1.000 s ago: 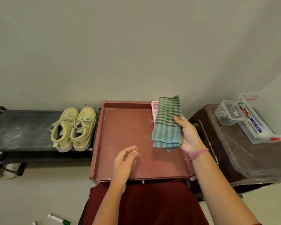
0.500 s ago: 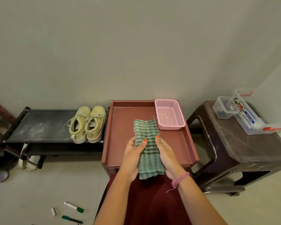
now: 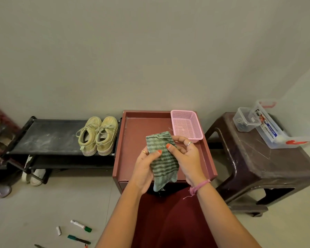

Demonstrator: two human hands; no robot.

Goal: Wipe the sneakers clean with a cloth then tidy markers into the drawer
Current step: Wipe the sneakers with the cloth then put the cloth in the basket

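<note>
A green striped cloth [image 3: 162,158] hangs folded between both hands above the maroon drawer cabinet [image 3: 132,140]. My left hand [image 3: 145,169] grips its left edge with the thumb on top. My right hand [image 3: 187,158] pinches its right edge. A pair of yellowish sneakers [image 3: 98,136] stands side by side on the black shoe rack [image 3: 48,136] to the left. Several markers [image 3: 81,226] lie on the floor at the lower left.
A pink mesh basket [image 3: 186,125] sits on the cabinet's back right corner. A dark plastic stool [image 3: 268,163] at the right carries clear plastic boxes [image 3: 265,126]. Other shoes [image 3: 33,176] sit under the rack. The wall runs close behind everything.
The cloth came from my right hand alone near the basket to in front of me, and my left hand took hold of it too. The view pulled back, showing more floor and markers.
</note>
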